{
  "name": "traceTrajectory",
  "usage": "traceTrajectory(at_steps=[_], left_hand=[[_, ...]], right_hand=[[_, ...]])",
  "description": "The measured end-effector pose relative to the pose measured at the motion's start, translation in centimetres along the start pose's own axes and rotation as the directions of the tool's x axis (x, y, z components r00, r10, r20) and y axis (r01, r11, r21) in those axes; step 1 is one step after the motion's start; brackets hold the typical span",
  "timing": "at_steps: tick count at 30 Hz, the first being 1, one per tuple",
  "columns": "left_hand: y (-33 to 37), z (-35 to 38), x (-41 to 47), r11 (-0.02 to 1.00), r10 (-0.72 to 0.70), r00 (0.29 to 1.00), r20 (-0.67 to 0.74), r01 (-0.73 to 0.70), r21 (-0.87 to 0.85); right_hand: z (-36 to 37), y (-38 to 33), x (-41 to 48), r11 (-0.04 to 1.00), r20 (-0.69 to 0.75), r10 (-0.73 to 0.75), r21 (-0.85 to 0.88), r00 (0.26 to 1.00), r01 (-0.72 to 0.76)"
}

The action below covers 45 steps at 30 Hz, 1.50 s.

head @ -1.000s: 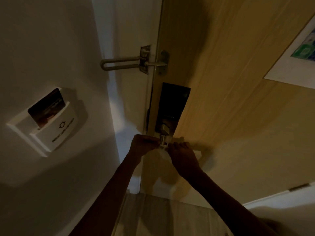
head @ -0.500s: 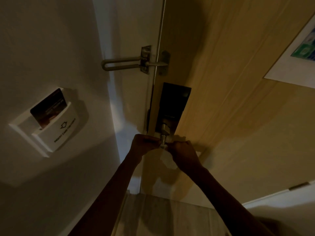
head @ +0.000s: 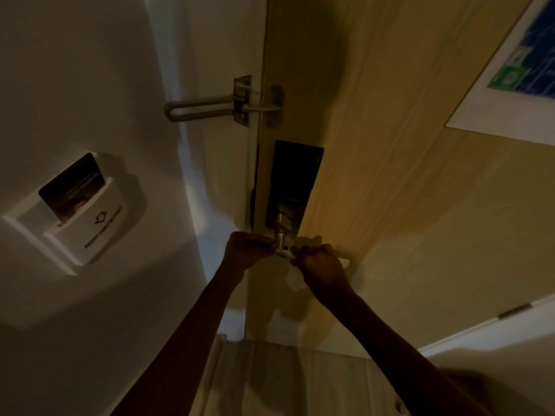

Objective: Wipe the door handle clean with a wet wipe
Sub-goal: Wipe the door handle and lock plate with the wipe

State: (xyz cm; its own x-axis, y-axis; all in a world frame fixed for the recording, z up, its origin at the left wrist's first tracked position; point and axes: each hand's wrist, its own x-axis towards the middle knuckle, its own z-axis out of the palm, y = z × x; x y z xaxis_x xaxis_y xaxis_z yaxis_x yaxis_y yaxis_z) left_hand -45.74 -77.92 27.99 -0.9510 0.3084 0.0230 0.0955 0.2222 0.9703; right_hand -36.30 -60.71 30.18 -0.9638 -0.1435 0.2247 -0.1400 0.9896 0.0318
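A metal door handle (head: 281,235) sticks out from a black lock plate (head: 292,178) on the wooden door (head: 405,205). My left hand (head: 246,250) is closed at the left of the handle's stem. My right hand (head: 319,265) is closed over the lever part, with a pale wet wipe (head: 292,277) hanging under it; the lever's far end (head: 345,262) shows past my knuckles. In the dim light I cannot tell whether the left hand also pinches the wipe.
A metal swing-bar latch (head: 210,108) bridges frame and door above the lock. A white key-card holder (head: 87,223) with a dark card is on the left wall. A framed notice (head: 516,85) hangs on the door at upper right. Wood-look floor (head: 270,379) lies below.
The hands have stayed at the handle with only small shifts; my right hand sits slightly further along the lever. The door edge has barely moved.
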Motion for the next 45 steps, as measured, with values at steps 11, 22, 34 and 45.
traceTrajectory(at_steps=[11, 22, 34, 45], left_hand=[[1.3, 0.6, -1.5, 0.999, -0.038, 0.996, -0.079, 0.035, -0.037], [1.7, 1.5, -2.2, 0.999, 0.019, 0.985, -0.172, -0.023, -0.022], [1.8, 1.4, -1.9, 0.993, -0.086, 0.988, -0.126, 0.075, -0.09], [1.8, 1.3, -2.1, 0.994, -0.042, 0.993, -0.115, 0.029, -0.105]], right_hand=[[-1.1, 1.7, -0.3, 0.987, 0.128, -0.049, 0.158, 0.991, 0.028], [-1.2, 5.3, -2.1, 0.893, 0.069, 0.022, 0.448, 0.997, -0.05], [-2.8, 7.0, -4.4, 0.752, -0.116, 0.362, 0.622, 0.925, -0.216], [-3.8, 5.0, -2.6, 0.65, -0.161, 0.579, 0.683, 0.799, -0.333]])
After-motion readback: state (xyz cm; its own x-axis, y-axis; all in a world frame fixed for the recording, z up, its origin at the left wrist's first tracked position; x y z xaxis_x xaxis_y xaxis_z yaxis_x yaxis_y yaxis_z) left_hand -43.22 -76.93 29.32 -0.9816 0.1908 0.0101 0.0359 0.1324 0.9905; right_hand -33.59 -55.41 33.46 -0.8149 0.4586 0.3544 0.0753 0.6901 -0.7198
